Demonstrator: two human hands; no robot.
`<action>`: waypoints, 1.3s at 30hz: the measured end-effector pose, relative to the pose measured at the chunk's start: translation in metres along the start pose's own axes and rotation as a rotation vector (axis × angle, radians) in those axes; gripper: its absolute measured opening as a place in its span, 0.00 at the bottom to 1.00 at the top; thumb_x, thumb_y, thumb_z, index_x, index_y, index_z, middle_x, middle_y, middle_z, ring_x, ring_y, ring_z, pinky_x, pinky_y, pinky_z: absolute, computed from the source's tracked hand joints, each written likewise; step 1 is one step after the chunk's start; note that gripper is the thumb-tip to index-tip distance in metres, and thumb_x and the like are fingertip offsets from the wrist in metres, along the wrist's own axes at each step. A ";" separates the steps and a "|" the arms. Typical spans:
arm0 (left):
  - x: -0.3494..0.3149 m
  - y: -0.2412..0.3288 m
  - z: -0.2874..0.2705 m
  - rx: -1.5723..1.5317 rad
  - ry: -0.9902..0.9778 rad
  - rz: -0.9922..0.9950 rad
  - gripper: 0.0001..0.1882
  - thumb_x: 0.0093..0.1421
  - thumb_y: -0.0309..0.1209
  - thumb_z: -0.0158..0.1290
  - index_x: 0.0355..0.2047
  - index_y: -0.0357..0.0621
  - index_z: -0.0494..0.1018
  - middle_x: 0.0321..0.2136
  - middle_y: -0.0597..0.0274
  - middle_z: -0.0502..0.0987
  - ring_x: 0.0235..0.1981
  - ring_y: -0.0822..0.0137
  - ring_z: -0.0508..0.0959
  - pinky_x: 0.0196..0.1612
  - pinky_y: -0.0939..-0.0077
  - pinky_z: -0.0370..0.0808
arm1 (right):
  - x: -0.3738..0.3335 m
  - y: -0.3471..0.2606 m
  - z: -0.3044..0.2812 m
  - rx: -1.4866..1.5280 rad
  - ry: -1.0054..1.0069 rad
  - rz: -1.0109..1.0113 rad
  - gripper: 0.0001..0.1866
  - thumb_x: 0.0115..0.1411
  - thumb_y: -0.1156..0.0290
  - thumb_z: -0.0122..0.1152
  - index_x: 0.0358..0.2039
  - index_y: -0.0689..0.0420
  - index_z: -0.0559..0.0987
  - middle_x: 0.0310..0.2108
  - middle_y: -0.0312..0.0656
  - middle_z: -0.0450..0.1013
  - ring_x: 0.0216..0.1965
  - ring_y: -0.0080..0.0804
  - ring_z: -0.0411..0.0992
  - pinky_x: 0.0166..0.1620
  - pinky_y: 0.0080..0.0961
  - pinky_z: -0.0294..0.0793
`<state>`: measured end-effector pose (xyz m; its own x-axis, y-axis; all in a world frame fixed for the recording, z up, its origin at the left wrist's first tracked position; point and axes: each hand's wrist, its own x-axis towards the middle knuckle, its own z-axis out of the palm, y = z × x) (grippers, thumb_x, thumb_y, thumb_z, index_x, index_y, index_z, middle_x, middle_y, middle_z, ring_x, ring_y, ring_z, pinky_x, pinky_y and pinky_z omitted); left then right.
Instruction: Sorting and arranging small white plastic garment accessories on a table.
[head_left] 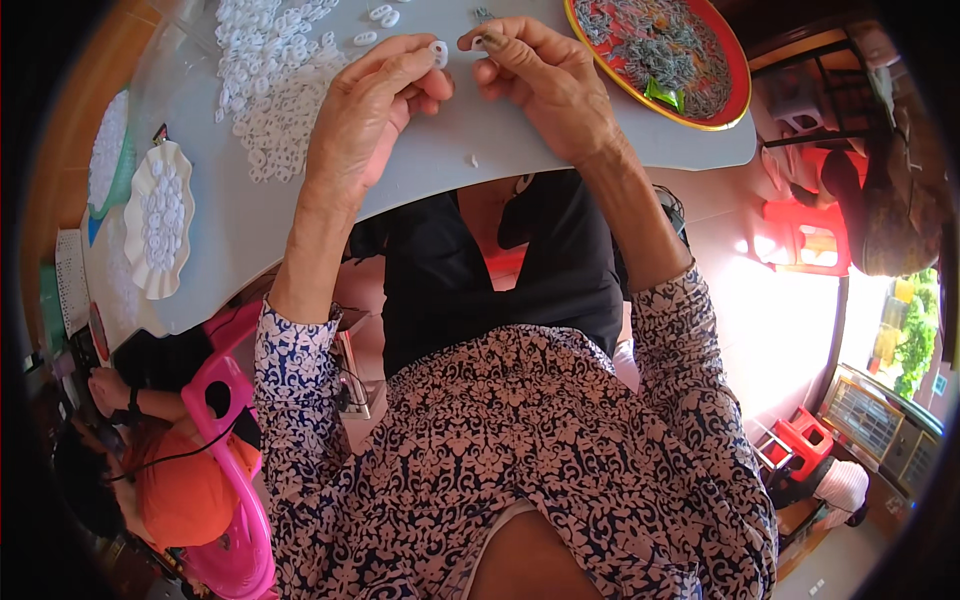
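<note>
Between thumb and forefinger, my left hand (375,100) pinches a small white plastic oval piece (440,54) with a hole in it. Level with it and a short gap to the right, my right hand (545,85) pinches another small white piece (478,44), mostly covered by the fingertips. Both hands are raised over the grey table (420,170). Beside my left hand lie a heap of white oval pieces (255,55) and a spread of flatter white rings (275,130). A few white ovals (365,39) sit just beyond it.
A red tray (742,75) with a yellow rim holds small grey metal parts (645,45) and a green packet (664,95). A wavy-edged white dish (150,275) of white pieces stands at left. A person in orange (185,490) sits on a pink chair (228,540); another person (842,490) sits lower right.
</note>
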<state>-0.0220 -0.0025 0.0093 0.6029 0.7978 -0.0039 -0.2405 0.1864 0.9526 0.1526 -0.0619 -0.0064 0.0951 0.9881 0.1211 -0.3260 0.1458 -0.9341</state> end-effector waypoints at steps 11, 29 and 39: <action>0.000 -0.007 0.007 0.033 0.001 0.037 0.13 0.59 0.31 0.51 0.41 0.33 0.73 0.32 0.59 0.77 0.36 0.71 0.75 0.39 0.79 0.68 | -0.001 0.001 -0.002 -0.055 -0.005 -0.017 0.10 0.63 0.67 0.53 0.38 0.60 0.77 0.28 0.35 0.73 0.29 0.18 0.69 0.34 0.16 0.70; 0.009 0.003 -0.001 0.050 0.032 -0.003 0.12 0.60 0.33 0.52 0.37 0.36 0.75 0.27 0.62 0.75 0.31 0.73 0.73 0.35 0.80 0.68 | -0.001 0.005 0.004 -0.187 -0.026 -0.170 0.12 0.56 0.77 0.60 0.41 0.61 0.75 0.29 0.35 0.74 0.29 0.17 0.70 0.35 0.14 0.72; 0.010 0.010 0.001 0.346 -0.010 0.011 0.11 0.60 0.34 0.51 0.36 0.38 0.75 0.25 0.67 0.73 0.28 0.78 0.71 0.33 0.84 0.67 | -0.002 0.006 0.002 -0.199 -0.003 -0.191 0.13 0.56 0.79 0.59 0.43 0.61 0.74 0.29 0.35 0.74 0.28 0.17 0.70 0.35 0.14 0.71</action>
<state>-0.0176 0.0065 0.0187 0.6095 0.7927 0.0088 0.0242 -0.0296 0.9993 0.1484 -0.0625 -0.0119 0.1343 0.9436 0.3025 -0.1114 0.3177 -0.9416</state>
